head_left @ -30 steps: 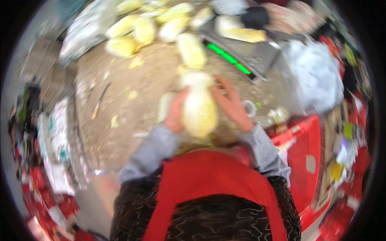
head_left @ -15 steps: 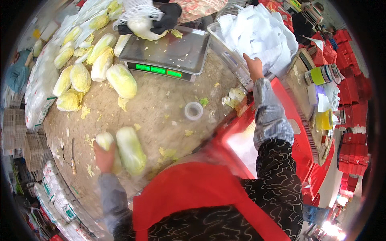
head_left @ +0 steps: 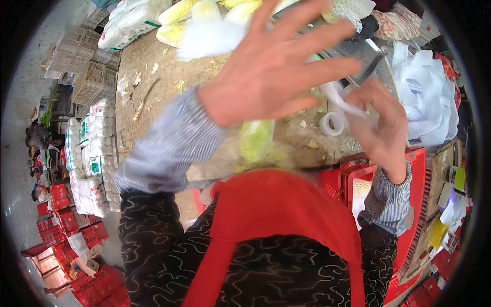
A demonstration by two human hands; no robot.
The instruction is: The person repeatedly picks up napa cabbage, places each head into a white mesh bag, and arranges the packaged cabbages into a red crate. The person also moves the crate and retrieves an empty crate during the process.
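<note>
My left hand [head_left: 286, 66] is raised over the worktable, fingers spread wide and blurred, with nothing in it. My right hand [head_left: 378, 125] is to its right, fingers curled around a thin white strip [head_left: 350, 105] that is smeared by motion. Below my left wrist lies a pale green napa cabbage [head_left: 255, 140], partly hidden by hand and sleeve. A blurred white sheet-like thing [head_left: 212, 38] is beyond the left hand, in front of several yellow cabbages [head_left: 174, 33]. A translucent ring-shaped roll [head_left: 332, 124] lies next to my right hand.
A scale [head_left: 365, 56] stands at the back right, mostly covered by my fingers. Behind it a co-worker's dark glove [head_left: 368, 25] is by a netted cabbage [head_left: 353, 7]. White foam sheets [head_left: 422, 97] fill a bin at right. A knife [head_left: 146, 100] lies at left; a red crate [head_left: 345, 181] is below.
My left hand has left the cabbage at the left and risen across the middle. My right hand has come back from the foam-sheet bin with a white strip. The view has shifted left.
</note>
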